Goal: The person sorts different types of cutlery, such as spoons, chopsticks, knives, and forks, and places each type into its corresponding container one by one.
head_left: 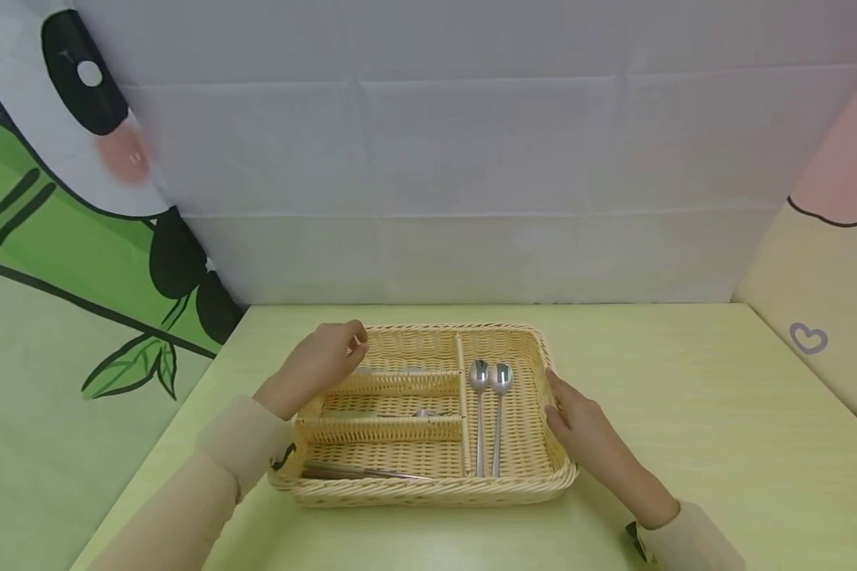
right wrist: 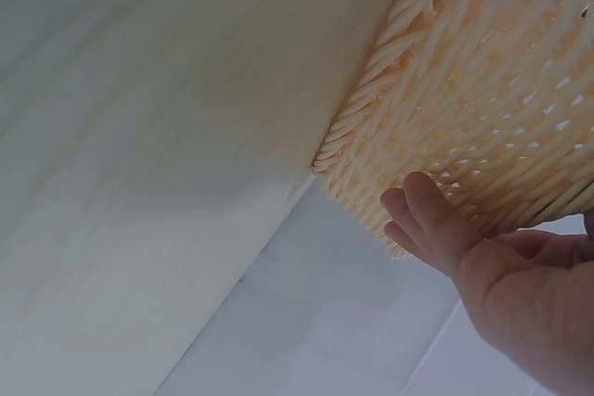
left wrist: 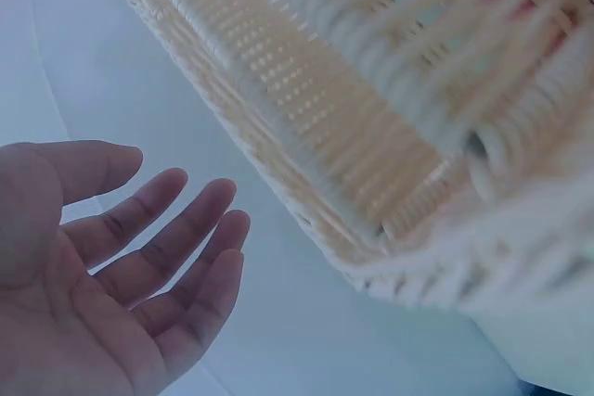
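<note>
A woven wicker basket (head_left: 428,493) with dividers sits on the table. Two spoons (head_left: 501,381) lie side by side in its right compartment. In the front left compartment lie brown-handled utensils (head_left: 357,472), partly hidden by my left sleeve; a fork (head_left: 426,412) shows in the middle one. Silvery pieces in the back compartment are mostly hidden behind the divider. My left hand (head_left: 321,361) hovers by the back left corner; its wrist view shows relaxed, parted fingers (left wrist: 200,229) holding nothing. My right hand (head_left: 589,428) rests against the basket's right side, with extended fingers (right wrist: 436,215) along the outer weave.
A pale yellow-green table (head_left: 685,396) extends on both sides of the basket. Behind it hangs a creased light backdrop (head_left: 486,159). Side panels with printed cartoon drawings stand left and right, the right one bearing a small heart (head_left: 808,339).
</note>
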Available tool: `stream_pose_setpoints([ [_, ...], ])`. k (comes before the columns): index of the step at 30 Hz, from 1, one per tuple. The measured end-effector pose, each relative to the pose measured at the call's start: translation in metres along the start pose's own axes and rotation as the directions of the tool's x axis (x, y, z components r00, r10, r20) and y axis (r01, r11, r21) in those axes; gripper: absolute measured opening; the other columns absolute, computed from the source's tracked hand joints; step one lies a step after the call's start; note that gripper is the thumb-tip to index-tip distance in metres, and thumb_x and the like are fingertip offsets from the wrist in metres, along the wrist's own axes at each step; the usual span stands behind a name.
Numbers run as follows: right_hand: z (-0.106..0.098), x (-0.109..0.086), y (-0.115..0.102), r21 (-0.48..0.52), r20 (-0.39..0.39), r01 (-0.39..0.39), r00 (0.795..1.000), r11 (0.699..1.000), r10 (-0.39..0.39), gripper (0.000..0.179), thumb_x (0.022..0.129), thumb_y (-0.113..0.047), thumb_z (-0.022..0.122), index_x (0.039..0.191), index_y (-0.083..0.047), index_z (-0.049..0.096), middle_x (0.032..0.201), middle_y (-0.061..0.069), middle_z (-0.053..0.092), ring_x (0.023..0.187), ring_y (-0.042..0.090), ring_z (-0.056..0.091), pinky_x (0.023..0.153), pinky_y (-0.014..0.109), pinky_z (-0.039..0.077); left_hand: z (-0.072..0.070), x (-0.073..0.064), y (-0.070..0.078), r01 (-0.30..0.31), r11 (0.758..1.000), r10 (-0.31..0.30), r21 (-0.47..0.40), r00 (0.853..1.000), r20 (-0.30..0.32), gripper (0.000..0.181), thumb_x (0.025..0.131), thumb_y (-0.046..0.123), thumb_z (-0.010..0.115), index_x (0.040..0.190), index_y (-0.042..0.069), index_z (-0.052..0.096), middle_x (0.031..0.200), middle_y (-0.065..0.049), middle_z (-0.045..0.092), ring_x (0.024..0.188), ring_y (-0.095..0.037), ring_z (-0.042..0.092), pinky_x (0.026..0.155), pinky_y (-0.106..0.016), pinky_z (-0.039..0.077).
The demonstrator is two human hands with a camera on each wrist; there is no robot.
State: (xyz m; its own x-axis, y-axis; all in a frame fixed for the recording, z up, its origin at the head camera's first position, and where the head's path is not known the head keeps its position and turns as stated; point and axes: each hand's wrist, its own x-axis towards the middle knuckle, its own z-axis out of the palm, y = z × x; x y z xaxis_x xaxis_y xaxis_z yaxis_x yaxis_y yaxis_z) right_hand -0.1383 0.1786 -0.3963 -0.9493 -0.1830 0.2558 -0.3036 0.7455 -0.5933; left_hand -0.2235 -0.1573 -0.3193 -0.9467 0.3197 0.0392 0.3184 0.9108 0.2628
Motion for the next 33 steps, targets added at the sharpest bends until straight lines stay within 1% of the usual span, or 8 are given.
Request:
stream_pose_setpoints([
  [5, 0.0, 0.0, 0.0, 0.001, -0.001, -0.006, 1.0, 1.0, 0.006, 0.051, 0.091, -0.004, 0.049, 0.136, 0.01, 0.03, 0.136, 0.03, 0.039, 0.119, 0.039, 0.047, 0.084, 0.042, 0.05, -0.01, -0.011, -0.016, 0.055, 0.998, -0.055, -0.005, 0.998, -0.001, 0.026, 0.094, 0.022, 0.05, 0.111, 0.004, 0.055, 0.106, -0.017, 0.062, 0.088, -0.028, 0.062, 0.068, -0.039, 0.05],
  [10, 0.0, 0.001, 0.0, -0.007, -0.008, -0.001, 1.0, 1.0, 0.001, 0.052, 0.091, -0.004, 0.05, 0.136, 0.011, 0.03, 0.136, 0.029, 0.039, 0.123, 0.041, 0.041, 0.091, 0.048, 0.043, -0.013, -0.019, -0.035, 0.099, 0.995, -0.099, 0.001, 0.995, 0.027, 0.031, 0.094, 0.021, 0.05, 0.115, -0.001, 0.052, 0.109, -0.024, 0.059, 0.09, -0.033, 0.061, 0.07, -0.042, 0.05],
  [14, 0.001, 0.002, 0.0, 0.002, -0.006, 0.0, 1.0, 1.0, 0.0, 0.052, 0.091, -0.004, 0.05, 0.137, 0.011, 0.029, 0.137, 0.03, 0.037, 0.121, 0.041, 0.042, 0.089, 0.047, 0.045, -0.01, -0.025, -0.051, 0.136, 0.991, -0.135, -0.008, 0.989, 0.055, 0.037, 0.093, 0.021, 0.049, 0.119, -0.006, 0.047, 0.112, -0.03, 0.057, 0.094, -0.038, 0.06, 0.073, -0.045, 0.049],
  [20, 0.002, 0.002, 0.002, 0.009, 0.0, -0.008, 1.0, 1.0, 0.008, 0.055, 0.091, -0.005, 0.049, 0.137, 0.013, 0.026, 0.137, 0.031, 0.034, 0.119, 0.042, 0.045, 0.085, 0.045, 0.048, 0.003, -0.028, -0.071, 0.196, 0.98, -0.19, -0.036, 0.972, 0.137, 0.047, 0.095, 0.023, 0.046, 0.124, -0.013, 0.039, 0.111, -0.033, 0.055, 0.096, -0.041, 0.059, 0.073, -0.046, 0.05],
  [23, 0.002, 0.001, 0.003, 0.0, -0.003, -0.01, 1.0, 1.0, 0.01, 0.055, 0.091, -0.005, 0.049, 0.137, 0.015, 0.025, 0.137, 0.032, 0.034, 0.119, 0.042, 0.044, 0.086, 0.045, 0.048, 0.01, -0.029, -0.076, 0.186, 0.981, -0.175, -0.062, 0.973, 0.151, 0.044, 0.097, 0.022, 0.042, 0.122, -0.014, 0.042, 0.107, -0.03, 0.058, 0.091, -0.037, 0.061, 0.07, -0.043, 0.05],
  [28, 0.002, 0.002, 0.004, -0.006, 0.002, -0.017, 1.0, 1.0, 0.017, 0.056, 0.091, -0.006, 0.048, 0.137, 0.015, 0.024, 0.136, 0.032, 0.035, 0.119, 0.04, 0.047, 0.085, 0.045, 0.048, 0.016, -0.03, -0.077, 0.134, 0.986, -0.124, -0.099, 0.987, 0.106, 0.033, 0.098, 0.016, 0.039, 0.109, -0.012, 0.051, 0.084, -0.017, 0.06, 0.069, -0.022, 0.056, 0.059, -0.034, 0.045],
  [30, 0.002, 0.002, 0.004, -0.013, 0.002, -0.018, 1.0, 1.0, 0.018, 0.056, 0.091, -0.005, 0.049, 0.136, 0.015, 0.024, 0.136, 0.032, 0.035, 0.112, 0.036, 0.052, 0.082, 0.041, 0.048, 0.018, -0.03, -0.076, 0.129, 0.985, -0.12, -0.114, 0.989, 0.085, 0.03, 0.097, 0.014, 0.039, 0.104, -0.011, 0.053, 0.075, -0.012, 0.057, 0.063, -0.018, 0.05, 0.056, -0.031, 0.041],
  [33, 0.001, 0.003, 0.004, -0.008, 0.007, -0.024, 1.0, 1.0, 0.024, 0.056, 0.091, -0.005, 0.049, 0.136, 0.016, 0.023, 0.135, 0.033, 0.036, 0.085, 0.026, 0.059, 0.072, 0.034, 0.046, 0.02, -0.029, -0.074, 0.126, 0.985, -0.12, -0.122, 0.991, 0.052, 0.026, 0.097, 0.013, 0.039, 0.096, -0.008, 0.055, 0.069, -0.008, 0.052, 0.06, -0.016, 0.046, 0.054, -0.029, 0.038],
])
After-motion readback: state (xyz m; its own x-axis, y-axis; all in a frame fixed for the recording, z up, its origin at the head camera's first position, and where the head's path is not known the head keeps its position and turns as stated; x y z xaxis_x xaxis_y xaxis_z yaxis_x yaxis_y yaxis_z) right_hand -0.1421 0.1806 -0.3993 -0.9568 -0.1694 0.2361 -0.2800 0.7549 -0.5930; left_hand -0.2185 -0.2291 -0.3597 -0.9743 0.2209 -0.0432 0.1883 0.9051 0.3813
